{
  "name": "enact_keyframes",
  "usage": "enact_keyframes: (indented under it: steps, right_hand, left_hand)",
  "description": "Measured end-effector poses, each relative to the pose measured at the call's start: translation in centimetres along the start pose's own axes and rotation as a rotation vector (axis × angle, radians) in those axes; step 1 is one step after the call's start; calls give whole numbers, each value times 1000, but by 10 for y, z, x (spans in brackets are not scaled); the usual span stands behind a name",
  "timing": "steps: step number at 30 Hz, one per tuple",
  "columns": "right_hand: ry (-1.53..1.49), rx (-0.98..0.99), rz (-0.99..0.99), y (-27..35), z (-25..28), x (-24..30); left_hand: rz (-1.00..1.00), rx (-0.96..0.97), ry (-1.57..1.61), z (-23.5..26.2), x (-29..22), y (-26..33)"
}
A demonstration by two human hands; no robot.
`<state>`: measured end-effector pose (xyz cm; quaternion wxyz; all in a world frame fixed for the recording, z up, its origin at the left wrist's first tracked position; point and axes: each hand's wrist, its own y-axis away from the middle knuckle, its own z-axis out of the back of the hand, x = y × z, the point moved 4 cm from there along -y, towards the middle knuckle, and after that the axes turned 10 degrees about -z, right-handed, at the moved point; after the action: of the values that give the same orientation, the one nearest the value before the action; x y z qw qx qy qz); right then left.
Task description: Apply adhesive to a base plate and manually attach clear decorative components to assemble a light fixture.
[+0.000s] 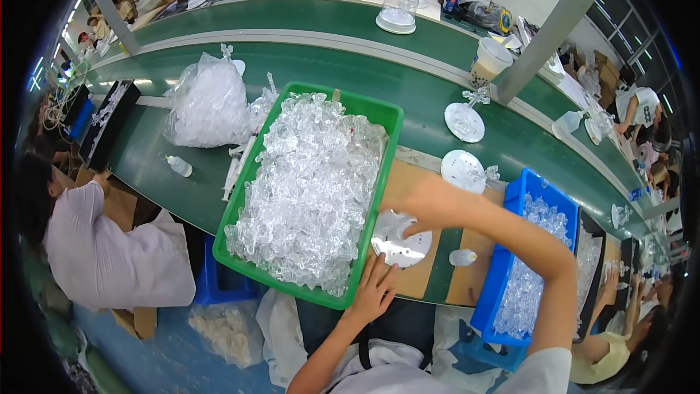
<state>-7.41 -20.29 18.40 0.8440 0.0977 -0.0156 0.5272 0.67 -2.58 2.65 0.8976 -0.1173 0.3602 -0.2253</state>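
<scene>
A round white disc (399,244) with small holes lies on brown cardboard in front of me. My left hand (372,293) rests at its near edge, fingers stretched and spread, fingertips by the rim. Over the disc's far side reaches my right hand (419,203), smeared by motion; what its fingers hold, if anything, cannot be made out. To the left of both hands stands a green crate (232,237) heaped with clear plastic pieces (306,182). A blue bin (487,284) with more small clear pieces is under my right forearm. A small dropper bottle (461,257) lies right of the disc.
Farther back sit two more white discs, one (464,122) with a clear figure beside it, the other (461,171) nearer. A bag of clear parts (208,102), another bottle (179,166) and a drink cup (490,62) stand around. Co-workers sit left and right.
</scene>
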Motion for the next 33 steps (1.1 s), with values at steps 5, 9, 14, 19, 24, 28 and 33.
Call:
enact_keyframes:
  steps: [5,9,14,19,24,28,33]
  right_hand:
    - [0,-219,-237,-81,-9,-60]
    - [158,55,-381,-124,-42,-54]
    - [446,229,-369,-134,-47,-40]
    - [-89,-398,-416,-57,11,-57]
    - [-1425,-733,-745,73,-6,18]
    - [-1685,-778,-1119,117,-118,77]
    - [-1698,-910,-1112,97,-165,92]
  left_hand:
    - [20,92,-102,-9,-12,-3]
    - [40,58,-179,-14,-25,-3]
    - [22,130,-311,-7,-34,2]
    - [18,34,-67,-4,-30,5]
    - [82,-18,13,5,-8,13]
    - [4,18,-103,-6,-26,9]
    - [9,-5,-59,-13,-25,7]
